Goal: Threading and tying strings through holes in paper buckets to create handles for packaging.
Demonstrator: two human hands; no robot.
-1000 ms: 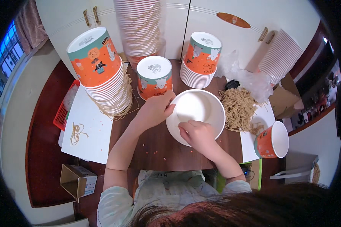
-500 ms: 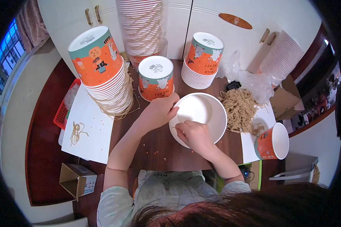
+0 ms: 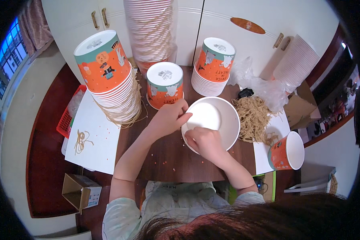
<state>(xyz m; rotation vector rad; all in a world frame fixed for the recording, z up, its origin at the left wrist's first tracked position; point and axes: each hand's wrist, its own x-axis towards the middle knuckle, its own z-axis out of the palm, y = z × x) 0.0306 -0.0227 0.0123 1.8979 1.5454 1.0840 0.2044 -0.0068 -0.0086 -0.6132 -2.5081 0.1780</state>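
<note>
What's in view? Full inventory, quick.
Table: 1, brown, centre
Sheets: 2, white, table ends
Open bucket: 1, white inside, table centre
Upturned bucket: 1, orange-green, table back
Right bucket: 1, orange-green, table right
Stacks: 4, orange and white, table left, table back, back centre, back right
Cord pile: 1, tan, right of open bucket
Loose cord: uncounted, tan, left sheet
Plastic: uncounted, clear, back right
Specks: several, reddish, table front
Basket: 1, red, far left
Boxes: 2, brown, lower left, right
Cupboard: 1, white, back
Window: 1, bluish, upper left
Curtain: 1, brown, upper left
Left hand: 1, bare, open bucket's left rim
Right hand: 1, bare, open bucket's near rim
</note>
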